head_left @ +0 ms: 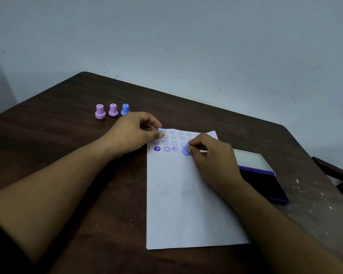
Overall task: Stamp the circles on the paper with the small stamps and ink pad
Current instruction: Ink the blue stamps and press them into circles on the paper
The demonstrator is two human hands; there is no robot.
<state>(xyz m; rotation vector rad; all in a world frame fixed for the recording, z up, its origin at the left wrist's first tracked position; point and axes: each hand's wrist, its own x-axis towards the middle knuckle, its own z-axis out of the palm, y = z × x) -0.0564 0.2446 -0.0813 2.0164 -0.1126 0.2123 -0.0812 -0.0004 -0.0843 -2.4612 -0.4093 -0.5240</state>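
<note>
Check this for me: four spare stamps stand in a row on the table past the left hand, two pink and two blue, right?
Not quite. The head view shows three spare stamps past the left hand: two pink and one blue, standing in a row on the table.

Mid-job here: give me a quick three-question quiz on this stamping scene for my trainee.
1. True or false: the right hand presses a blue stamp onto the paper.
2. How many inked prints show in the near row of circles, left of that stamp? A) one B) three C) five
3. Fill in: the three spare stamps standing on the table are two pink and one ____.

Key
1. True; the left hand meanwhile pinches a small blue piece at the paper's far left corner.
2. B
3. blue; the open ink pad sits right of the paper.
</note>
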